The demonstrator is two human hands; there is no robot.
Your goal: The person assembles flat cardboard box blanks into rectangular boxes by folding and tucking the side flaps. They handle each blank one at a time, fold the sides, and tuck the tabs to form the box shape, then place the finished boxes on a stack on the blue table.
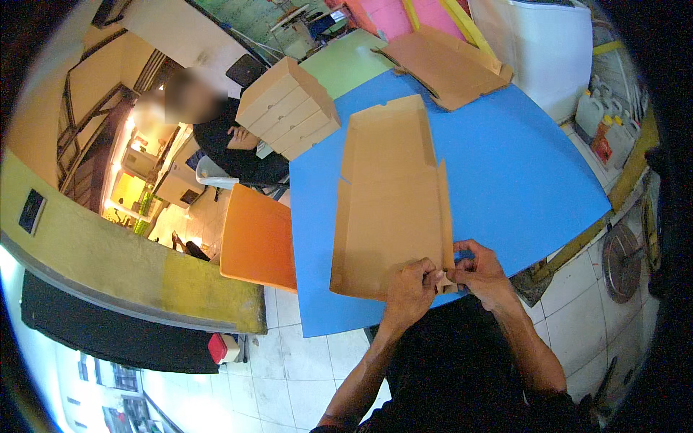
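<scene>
A brown cardboard box (390, 216), partly folded with its lid laid open away from me, rests on the blue table (520, 166). Its left wall stands up along the base. At its near right corner, my left hand (411, 292) pinches the near wall from the inside edge. My right hand (480, 274) grips the same corner from the right, fingers closed around the side flap. Both hands almost meet there, and small tabs of the corner are partly hidden by the fingers.
Folded boxes (292, 108) are stacked at the far left of the table. A flat unfolded cardboard sheet (447, 65) lies at the far right. A person in dark clothes (231, 144) sits beyond the stack. An orange table (258, 238) adjoins on the left; plastic jugs (606, 123) stand right.
</scene>
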